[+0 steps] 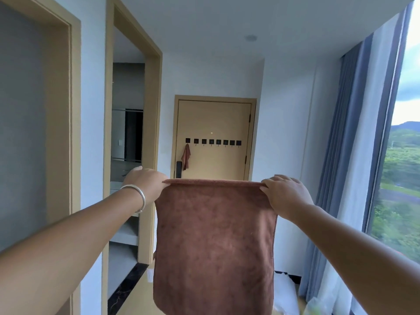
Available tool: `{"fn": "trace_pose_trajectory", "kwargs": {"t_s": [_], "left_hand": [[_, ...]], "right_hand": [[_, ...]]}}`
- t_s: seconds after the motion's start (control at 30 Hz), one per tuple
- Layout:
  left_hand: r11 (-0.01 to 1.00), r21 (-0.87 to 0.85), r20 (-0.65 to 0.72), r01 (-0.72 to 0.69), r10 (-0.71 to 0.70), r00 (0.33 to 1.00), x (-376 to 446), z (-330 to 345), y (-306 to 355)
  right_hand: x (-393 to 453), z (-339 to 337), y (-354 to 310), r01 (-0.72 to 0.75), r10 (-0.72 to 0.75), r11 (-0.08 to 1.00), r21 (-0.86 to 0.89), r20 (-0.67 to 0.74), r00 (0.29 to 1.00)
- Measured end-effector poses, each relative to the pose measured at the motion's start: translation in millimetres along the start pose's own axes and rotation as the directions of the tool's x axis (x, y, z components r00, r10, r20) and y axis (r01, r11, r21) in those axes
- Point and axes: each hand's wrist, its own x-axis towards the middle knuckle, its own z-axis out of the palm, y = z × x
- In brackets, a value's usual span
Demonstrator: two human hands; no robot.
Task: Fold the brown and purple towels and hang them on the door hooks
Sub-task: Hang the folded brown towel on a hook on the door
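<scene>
**Brown towel held up by its top edge, door hooks straight ahead**

The person holds the brown towel point(214, 244) out in front at arm's length. The left hand point(145, 181) pinches the top left corner and the right hand point(285, 193) pinches the top right corner, fingers curled over the edge. The top edge runs level from hand to hand, and the cloth hangs straight down from it, its long axis vertical. It looks already doubled over once, though the lower edge runs out of view and I cannot confirm that. A bracelet point(137, 196) sits on the left wrist.

The door point(218, 119) stands at the far end of the passage, directly beyond the towel and well apart from both hands. A row of dark hooks point(212, 142) crosses it. The leftmost hook already carries a small reddish cloth point(186, 156); the others look free. No purple towel is in view.

Both hands sit about equally far from the hooks, so neither arm has the clear advantage. The likely next fold brings one hand across to the other, halving the width, before the walk to the door. The free hooks lie slightly right of the hung cloth, roughly in line with the towel's middle.
</scene>
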Motion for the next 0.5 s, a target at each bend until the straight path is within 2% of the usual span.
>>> {"fn": "trace_pose_trajectory", "kwargs": {"t_s": [0.23,0.5], "left_hand": [[1.0,-0.025,0.065,0.007,-0.005,0.998,64,63,-50],[0.998,-0.05,0.02,-0.032,0.033,0.999,133,107,-101]], "right_hand": [[85,56,-41,-0.026,0.025,0.999,0.02,0.06,0.998],[176,98,-71,-0.048,0.048,0.999,0.006,0.044,0.998]]}}
